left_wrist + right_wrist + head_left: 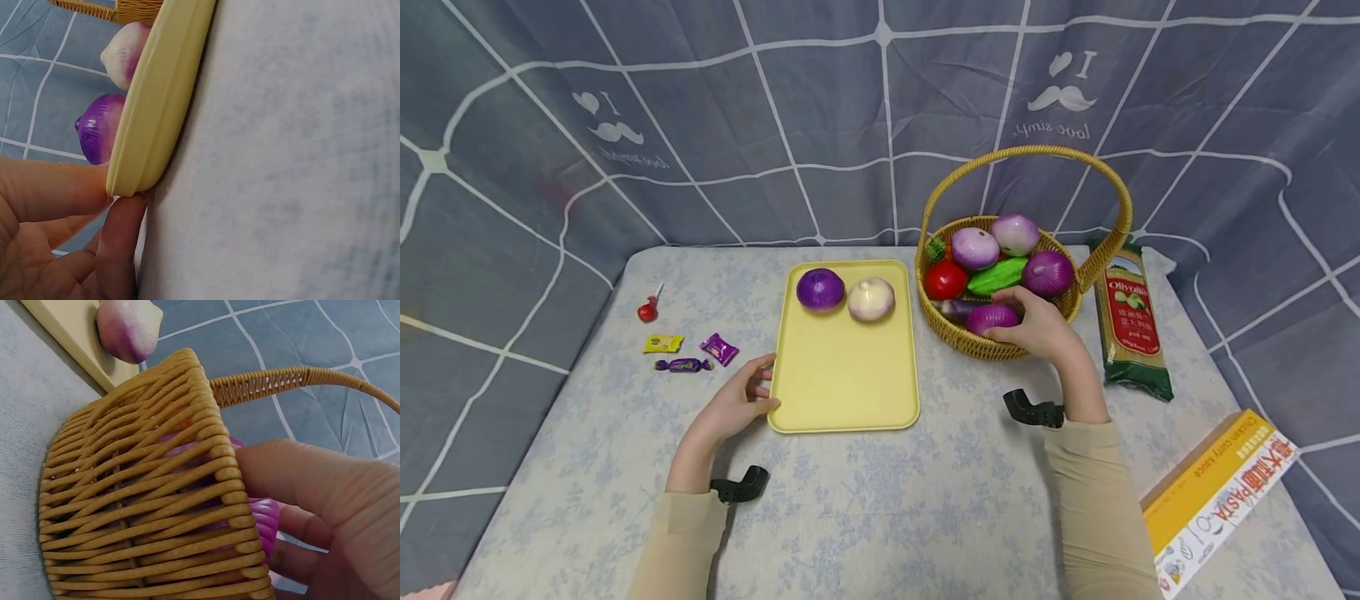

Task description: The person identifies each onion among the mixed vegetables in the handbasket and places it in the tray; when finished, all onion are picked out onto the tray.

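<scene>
My left hand [733, 404] pinches the left rim of a yellow tray [842, 379]; in the left wrist view the thumb and a finger [122, 237] meet at its edge. On the tray sit a dark purple onion [821, 290] and a white-and-purple onion [871, 299]. My right hand [1037, 325] reaches over the front of a wicker basket [977, 346] and grips a ridged purple onion [991, 318] inside it. The basket wall hides part of that onion in the right wrist view.
Around it in the basket lie a tomato [945, 280], a green vegetable [997, 276], an eggplant [957, 311] and several onions. A pasta packet [1131, 321] and pasta box [1221, 500] lie at right. Wrapped candies [683, 365] and a lollipop [648, 309] lie at left.
</scene>
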Motion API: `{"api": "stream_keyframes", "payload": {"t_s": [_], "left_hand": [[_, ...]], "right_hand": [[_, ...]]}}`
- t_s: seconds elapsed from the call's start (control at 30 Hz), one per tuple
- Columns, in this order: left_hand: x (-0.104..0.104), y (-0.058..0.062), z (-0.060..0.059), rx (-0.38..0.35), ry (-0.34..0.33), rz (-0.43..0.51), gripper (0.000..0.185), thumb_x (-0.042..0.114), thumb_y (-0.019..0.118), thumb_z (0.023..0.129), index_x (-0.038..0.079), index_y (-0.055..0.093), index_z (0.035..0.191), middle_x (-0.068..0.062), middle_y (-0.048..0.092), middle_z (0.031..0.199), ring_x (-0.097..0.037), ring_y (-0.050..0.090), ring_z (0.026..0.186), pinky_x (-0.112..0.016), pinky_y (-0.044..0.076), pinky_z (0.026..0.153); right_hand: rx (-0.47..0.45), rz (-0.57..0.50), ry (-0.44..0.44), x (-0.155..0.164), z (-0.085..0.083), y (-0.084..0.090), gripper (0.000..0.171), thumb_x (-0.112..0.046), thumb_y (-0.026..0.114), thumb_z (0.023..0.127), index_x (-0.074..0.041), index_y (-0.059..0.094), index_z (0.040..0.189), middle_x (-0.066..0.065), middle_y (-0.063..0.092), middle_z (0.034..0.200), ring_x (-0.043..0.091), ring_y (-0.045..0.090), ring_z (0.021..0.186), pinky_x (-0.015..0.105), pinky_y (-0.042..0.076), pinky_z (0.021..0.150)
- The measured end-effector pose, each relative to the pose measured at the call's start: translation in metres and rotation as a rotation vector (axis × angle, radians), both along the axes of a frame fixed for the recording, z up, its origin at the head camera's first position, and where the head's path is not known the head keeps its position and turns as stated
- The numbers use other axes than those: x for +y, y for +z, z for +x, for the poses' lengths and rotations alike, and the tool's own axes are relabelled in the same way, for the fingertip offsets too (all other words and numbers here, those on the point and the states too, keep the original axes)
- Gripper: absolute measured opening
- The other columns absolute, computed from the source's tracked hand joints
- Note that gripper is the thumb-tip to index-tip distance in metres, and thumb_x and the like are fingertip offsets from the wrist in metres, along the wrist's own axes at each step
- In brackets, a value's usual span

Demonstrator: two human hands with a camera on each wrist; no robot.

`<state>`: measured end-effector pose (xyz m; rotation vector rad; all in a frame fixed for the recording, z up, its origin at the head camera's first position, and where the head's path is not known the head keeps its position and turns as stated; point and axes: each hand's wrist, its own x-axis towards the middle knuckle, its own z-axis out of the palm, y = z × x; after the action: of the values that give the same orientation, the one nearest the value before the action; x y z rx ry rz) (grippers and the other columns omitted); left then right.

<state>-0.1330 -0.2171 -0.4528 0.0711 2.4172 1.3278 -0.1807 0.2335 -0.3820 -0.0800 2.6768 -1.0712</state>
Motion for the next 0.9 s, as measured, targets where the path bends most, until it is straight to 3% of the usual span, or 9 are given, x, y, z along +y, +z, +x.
{"api": "stream_keyframes", "payload": {"t_s": [0.3, 0.57, 0.73, 0.9], "left_hand": [[0.004, 0.004, 0.001, -0.003, 0.004, -0.033, 0.072, -0.003, 0.06, 0.092, -0.001, 0.024, 0.154, -0.022, 0.044, 0.131, -0.025, 0.048, 0.1, -0.026, 0.045, 0.076], [0.003, 0.003, 0.001, 0.007, 0.0, -0.033, 0.072, -0.003, 0.06, 0.091, -0.001, 0.024, 0.154, -0.022, 0.044, 0.131, -0.025, 0.049, 0.1, -0.024, 0.046, 0.075], [0.003, 0.003, 0.001, -0.002, 0.006, -0.036, 0.073, -0.002, 0.061, 0.091, -0.001, 0.024, 0.154, -0.022, 0.044, 0.131, -0.025, 0.049, 0.101, -0.025, 0.046, 0.076], [0.003, 0.004, 0.002, 0.003, 0.0, -0.023, 0.073, -0.002, 0.06, 0.091, -0.001, 0.024, 0.154, -0.022, 0.044, 0.13, -0.024, 0.048, 0.099, -0.024, 0.045, 0.075]], "right_hand": [[0.11, -0.029, -0.049, -0.006, 0.004, 0.005, 0.061, -0.028, 0.076, 0.086, -0.004, 0.05, 0.136, 0.02, 0.052, 0.139, 0.038, 0.046, 0.13, 0.056, 0.035, 0.11], [0.256, -0.067, -0.052, -0.041, 0.008, 0.022, 0.059, -0.029, 0.079, 0.083, -0.008, 0.055, 0.132, 0.014, 0.055, 0.136, 0.033, 0.05, 0.126, 0.054, 0.04, 0.107], [0.331, -0.188, -0.008, -0.074, 0.007, 0.022, 0.055, -0.024, 0.081, 0.08, -0.009, 0.058, 0.128, 0.01, 0.058, 0.129, 0.028, 0.055, 0.115, 0.048, 0.047, 0.098], [0.306, -0.359, 0.059, -0.112, -0.001, 0.002, 0.051, -0.019, 0.083, 0.079, -0.007, 0.06, 0.123, 0.01, 0.06, 0.124, 0.026, 0.061, 0.107, 0.044, 0.053, 0.092]]}}
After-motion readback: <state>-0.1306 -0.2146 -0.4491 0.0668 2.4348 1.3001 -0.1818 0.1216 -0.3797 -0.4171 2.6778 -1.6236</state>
